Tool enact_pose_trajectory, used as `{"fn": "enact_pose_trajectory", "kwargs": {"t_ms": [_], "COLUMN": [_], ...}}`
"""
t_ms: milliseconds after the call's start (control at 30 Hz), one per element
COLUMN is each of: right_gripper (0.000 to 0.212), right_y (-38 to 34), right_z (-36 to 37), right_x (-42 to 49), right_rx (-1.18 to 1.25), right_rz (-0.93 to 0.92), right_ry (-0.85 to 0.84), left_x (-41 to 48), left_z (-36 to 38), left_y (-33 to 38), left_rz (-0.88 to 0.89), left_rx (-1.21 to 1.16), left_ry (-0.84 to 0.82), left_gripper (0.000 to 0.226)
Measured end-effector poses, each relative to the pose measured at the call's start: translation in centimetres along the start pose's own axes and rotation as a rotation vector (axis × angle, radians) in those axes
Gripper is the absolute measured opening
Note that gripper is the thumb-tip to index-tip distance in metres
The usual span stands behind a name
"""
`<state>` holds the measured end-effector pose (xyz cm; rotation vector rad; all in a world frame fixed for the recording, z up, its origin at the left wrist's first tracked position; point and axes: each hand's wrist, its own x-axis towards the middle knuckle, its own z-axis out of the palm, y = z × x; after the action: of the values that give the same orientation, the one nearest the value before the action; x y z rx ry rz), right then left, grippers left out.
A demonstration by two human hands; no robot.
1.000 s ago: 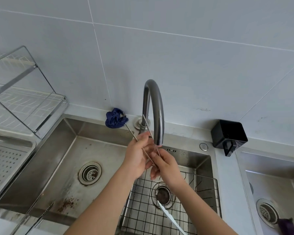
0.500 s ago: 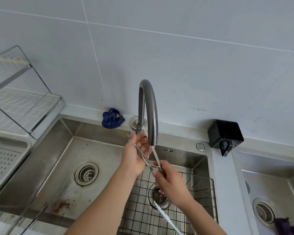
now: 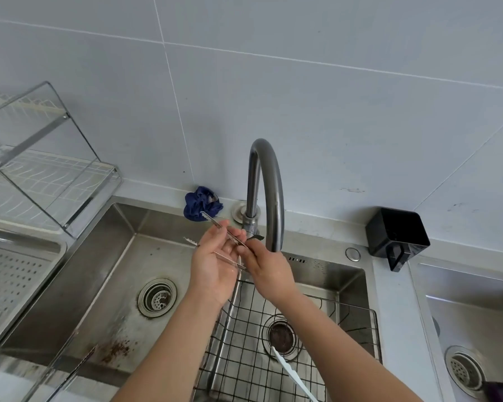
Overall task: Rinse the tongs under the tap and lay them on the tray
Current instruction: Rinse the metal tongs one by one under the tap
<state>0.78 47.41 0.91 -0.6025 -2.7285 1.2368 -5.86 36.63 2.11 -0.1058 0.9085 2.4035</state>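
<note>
Thin metal tongs point(image 3: 215, 224) with toothed tips lie across my left hand point(image 3: 215, 262), tips pointing up and left over the sink. My left hand grips them palm up, just left of the spout. My right hand point(image 3: 269, 268) has its fingers up at the black tap lever point(image 3: 256, 237), beside the tongs' rear end. The curved grey tap point(image 3: 266, 192) arches above both hands. I see no water stream at the spout. A perforated metal tray point(image 3: 18, 274) sits at the far left beside the sink.
A steel sink point(image 3: 108, 285) with a drain lies below, a black wire basket point(image 3: 273, 343) in its right half with a white utensil point(image 3: 291, 372). A blue cloth point(image 3: 201, 203), a dish rack point(image 3: 41, 169), a black holder point(image 3: 395, 236) and a second sink point(image 3: 471, 329) surround it.
The water stream seen half a second ago is gone. The tongs swung left, away from the spout, in my left hand. My right hand rose from the tongs to the tap lever.
</note>
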Motion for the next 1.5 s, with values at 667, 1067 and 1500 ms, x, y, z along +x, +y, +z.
{"fn": "enact_pose_trajectory", "kwargs": {"t_ms": [667, 1067, 1500], "right_gripper": [0.021, 0.052, 0.025], "right_y": [2.8, 4.4, 5.2], "right_z": [-0.1, 0.7, 0.4], "right_x": [-2.7, -6.5, -10.1], "right_rx": [1.304, 0.753, 0.75], "right_rz": [0.396, 0.369, 0.42], "right_ry": [-0.16, -0.47, -0.174], "left_x": [-1.5, -2.2, -3.7], "left_z": [0.3, -0.5, 2.1], "left_y": [2.2, -0.2, -6.6], "left_rz": [0.065, -0.249, -0.147], "left_rx": [0.098, 0.287, 0.837], "left_ry": [0.033, 0.165, -0.055], "left_gripper": [0.026, 0.029, 0.027]}}
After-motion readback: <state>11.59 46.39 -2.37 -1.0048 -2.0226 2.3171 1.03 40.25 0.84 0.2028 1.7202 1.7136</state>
